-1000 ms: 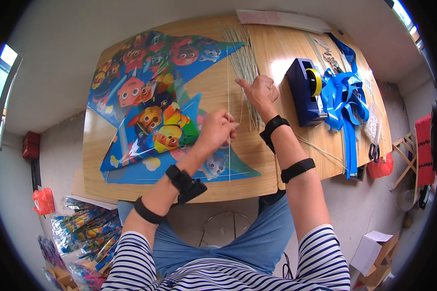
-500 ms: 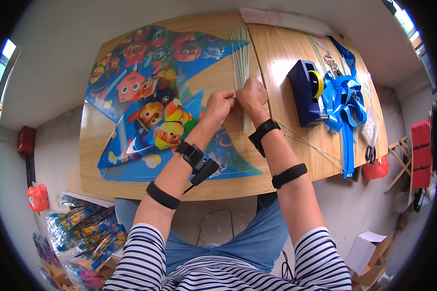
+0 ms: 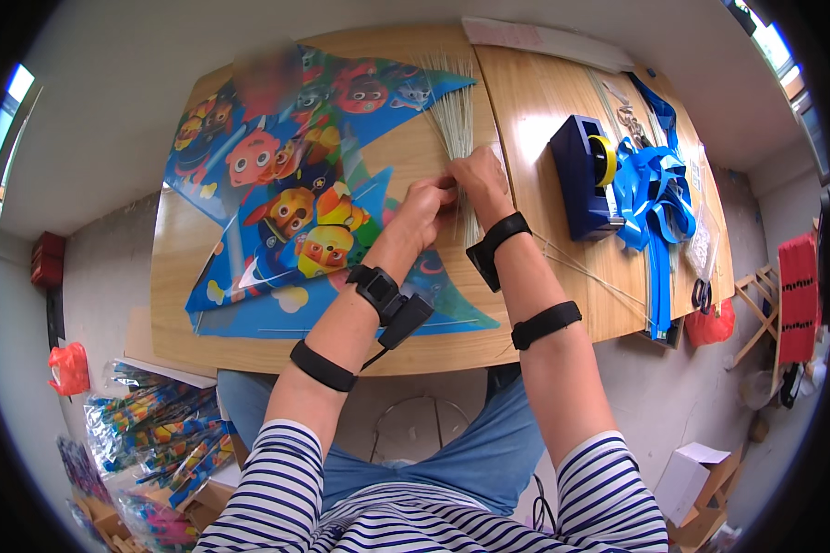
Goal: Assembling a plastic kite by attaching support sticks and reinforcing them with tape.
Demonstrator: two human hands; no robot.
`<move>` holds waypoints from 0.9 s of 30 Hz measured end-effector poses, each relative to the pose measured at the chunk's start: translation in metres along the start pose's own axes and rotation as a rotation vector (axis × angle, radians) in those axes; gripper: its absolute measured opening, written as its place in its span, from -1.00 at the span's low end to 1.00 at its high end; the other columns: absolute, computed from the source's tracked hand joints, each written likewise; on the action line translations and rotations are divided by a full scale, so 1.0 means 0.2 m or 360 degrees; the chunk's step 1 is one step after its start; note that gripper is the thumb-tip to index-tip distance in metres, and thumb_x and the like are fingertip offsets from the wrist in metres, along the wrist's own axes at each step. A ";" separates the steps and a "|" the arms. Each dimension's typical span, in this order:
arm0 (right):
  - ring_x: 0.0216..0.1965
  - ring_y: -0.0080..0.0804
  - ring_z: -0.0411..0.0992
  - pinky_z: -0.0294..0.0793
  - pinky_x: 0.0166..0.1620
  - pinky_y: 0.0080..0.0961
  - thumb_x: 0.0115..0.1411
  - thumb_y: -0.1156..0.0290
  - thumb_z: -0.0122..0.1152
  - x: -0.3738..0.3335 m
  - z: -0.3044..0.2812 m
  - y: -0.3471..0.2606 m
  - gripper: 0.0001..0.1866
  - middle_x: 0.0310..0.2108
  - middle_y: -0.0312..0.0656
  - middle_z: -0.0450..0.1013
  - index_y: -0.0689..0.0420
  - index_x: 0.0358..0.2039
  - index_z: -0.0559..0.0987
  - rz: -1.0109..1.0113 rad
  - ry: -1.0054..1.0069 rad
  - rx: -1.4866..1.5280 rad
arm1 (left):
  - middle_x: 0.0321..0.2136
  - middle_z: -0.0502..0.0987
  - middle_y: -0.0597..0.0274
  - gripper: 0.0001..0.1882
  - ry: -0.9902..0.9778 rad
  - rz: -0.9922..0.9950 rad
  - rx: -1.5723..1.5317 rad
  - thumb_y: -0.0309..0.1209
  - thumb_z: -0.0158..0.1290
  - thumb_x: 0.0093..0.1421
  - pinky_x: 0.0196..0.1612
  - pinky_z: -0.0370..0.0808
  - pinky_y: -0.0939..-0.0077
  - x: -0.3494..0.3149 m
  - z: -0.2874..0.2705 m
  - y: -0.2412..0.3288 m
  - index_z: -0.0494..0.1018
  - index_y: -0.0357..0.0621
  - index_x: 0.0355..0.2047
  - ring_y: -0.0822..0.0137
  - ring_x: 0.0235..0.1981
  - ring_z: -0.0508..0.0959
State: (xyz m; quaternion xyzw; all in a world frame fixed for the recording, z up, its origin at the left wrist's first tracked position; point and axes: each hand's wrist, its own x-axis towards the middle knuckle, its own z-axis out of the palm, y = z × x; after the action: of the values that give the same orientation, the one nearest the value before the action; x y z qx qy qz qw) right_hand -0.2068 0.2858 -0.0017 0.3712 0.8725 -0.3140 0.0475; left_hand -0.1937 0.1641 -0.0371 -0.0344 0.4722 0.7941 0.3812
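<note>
A bundle of thin pale rods (image 3: pixel 456 115) lies lengthwise on the wooden table, its far ends fanned out. My right hand (image 3: pixel 481 180) is closed around the middle of the bundle. From the other side my left hand (image 3: pixel 424 210) pinches at the same spot, thumb and fingers pressed together against the rods; its fingertips are partly hidden. To the left lie glossy kite sheets (image 3: pixel 290 217) printed with cartoon animals on blue, overlapping one another. One pointed corner of a sheet reaches under the fanned rod ends.
A dark blue tape dispenser (image 3: pixel 581 180) with a yellow roll stands to the right. Beside it are a heap of blue ribbon (image 3: pixel 653 189) and scissors (image 3: pixel 702 295). A few loose rods (image 3: pixel 599 276) lie near my right forearm. Packaged kites (image 3: pixel 161 429) fill the lower left.
The rods' far ends have spread from a tight bundle into a fan. My left hand has shifted slightly downward and in against the bundle; my right hand stays nearly in place.
</note>
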 end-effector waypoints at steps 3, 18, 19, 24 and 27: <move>-0.06 -0.03 0.60 0.58 -0.08 -0.20 -0.01 0.32 0.23 0.02 0.02 0.00 -0.67 -0.16 0.02 0.63 0.19 -0.23 0.70 -0.0022 0.0066 -0.0054 | -0.09 0.56 0.17 -0.72 -0.0011 -0.0064 0.0068 -0.55 -0.06 0.35 0.04 0.53 0.33 0.01 -0.02 0.00 0.45 -0.31 0.05 0.28 -0.09 0.58; -0.04 0.07 0.58 0.60 -0.04 -0.15 0.06 0.37 0.25 0.00 0.02 0.04 -0.68 -0.09 0.12 0.58 0.23 -0.17 0.67 -0.0267 0.0113 -0.0211 | -0.09 0.58 0.09 -0.72 0.0011 -0.0005 -0.0079 -0.54 -0.07 0.36 0.08 0.55 0.28 -0.03 -0.04 -0.02 0.44 -0.33 0.04 0.24 -0.04 0.59; -0.04 0.08 0.58 0.61 -0.04 -0.15 0.07 0.38 0.26 -0.01 0.02 0.04 -0.68 -0.07 0.13 0.57 0.23 -0.16 0.67 -0.0289 0.0093 -0.0240 | -0.10 0.58 0.08 -0.74 0.0088 0.0023 -0.0101 -0.53 -0.07 0.36 0.08 0.56 0.28 -0.03 -0.04 -0.02 0.44 -0.33 0.02 0.24 -0.06 0.60; -0.03 0.08 0.57 0.62 -0.05 -0.16 0.06 0.37 0.30 -0.07 0.03 0.04 -0.66 -0.06 0.14 0.56 0.23 -0.15 0.66 -0.0333 0.0096 -0.0272 | -0.18 0.58 0.14 -0.80 0.0067 0.0060 -0.0215 -0.44 -0.04 0.37 0.02 0.58 0.29 0.02 -0.10 0.01 0.49 -0.28 -0.10 0.28 -0.18 0.60; -0.01 0.07 0.57 0.61 -0.04 -0.17 0.07 0.32 0.30 -0.09 0.02 0.02 -0.64 -0.04 0.13 0.56 0.22 -0.13 0.65 -0.0247 0.0103 -0.0238 | -0.23 0.59 0.19 -0.82 -0.0088 0.0012 -0.0177 -0.39 -0.02 0.36 -0.06 0.55 0.34 0.06 -0.11 0.02 0.53 -0.20 -0.17 0.31 -0.23 0.58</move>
State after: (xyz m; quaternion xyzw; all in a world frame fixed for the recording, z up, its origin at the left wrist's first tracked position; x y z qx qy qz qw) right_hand -0.1919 0.2737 -0.0013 0.3078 0.9208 -0.2387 0.0222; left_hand -0.2123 0.1527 -0.0520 -0.0318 0.4166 0.8212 0.3887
